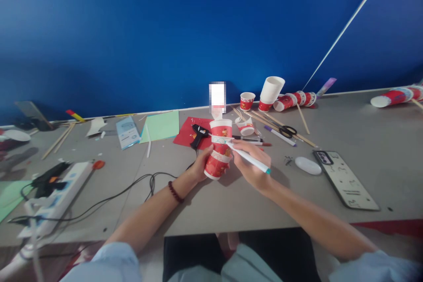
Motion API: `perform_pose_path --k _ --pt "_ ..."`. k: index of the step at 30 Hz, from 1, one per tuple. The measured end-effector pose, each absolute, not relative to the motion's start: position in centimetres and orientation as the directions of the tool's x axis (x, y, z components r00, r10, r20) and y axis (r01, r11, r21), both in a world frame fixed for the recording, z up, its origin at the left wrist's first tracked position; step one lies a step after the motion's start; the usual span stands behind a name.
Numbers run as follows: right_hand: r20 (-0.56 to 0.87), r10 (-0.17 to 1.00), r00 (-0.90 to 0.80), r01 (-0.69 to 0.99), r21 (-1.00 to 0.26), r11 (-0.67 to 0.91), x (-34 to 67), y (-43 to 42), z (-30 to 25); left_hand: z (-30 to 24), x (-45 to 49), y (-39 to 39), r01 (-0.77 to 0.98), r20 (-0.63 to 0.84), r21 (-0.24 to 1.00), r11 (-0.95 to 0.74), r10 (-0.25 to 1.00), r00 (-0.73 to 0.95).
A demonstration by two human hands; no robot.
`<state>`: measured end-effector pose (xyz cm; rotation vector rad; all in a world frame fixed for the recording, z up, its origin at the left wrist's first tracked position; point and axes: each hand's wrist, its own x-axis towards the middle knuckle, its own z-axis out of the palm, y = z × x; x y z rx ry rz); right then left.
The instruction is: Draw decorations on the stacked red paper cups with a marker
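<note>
My left hand [198, 166] is wrapped round a stack of joined red paper cups [216, 168], held tilted above the table. White bands run round the cups, and the upper band carries a thin teal line. In my right hand [254, 175] is a white marker [249, 159] with a teal end. Its tip meets the upper white band or hovers just over it; I cannot tell which. Behind the cups lies a black glue gun [198, 135] on a red paper sheet [183, 134], partly hidden by the stack.
Scissors [287, 131], wooden sticks, a purple marker [280, 135] and more paper cups [271, 92] lie at the back right. A phone [346, 180] and a white mouse-shaped case [308, 165] sit at right. Left are green paper [161, 125], a power strip [62, 198] and a trailing cable [115, 194].
</note>
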<state>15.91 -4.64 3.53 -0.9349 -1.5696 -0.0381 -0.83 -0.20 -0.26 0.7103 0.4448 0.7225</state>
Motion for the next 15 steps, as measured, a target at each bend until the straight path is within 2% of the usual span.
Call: perform_pose_path --k 15 --pt "0.824 0.562 0.076 0.548 -0.506 0.666 16.36 -4.7 3.65 -0.48 -0.76 -0.21 -0.435 -0.119 0.739 0.514 0.736 0.667"
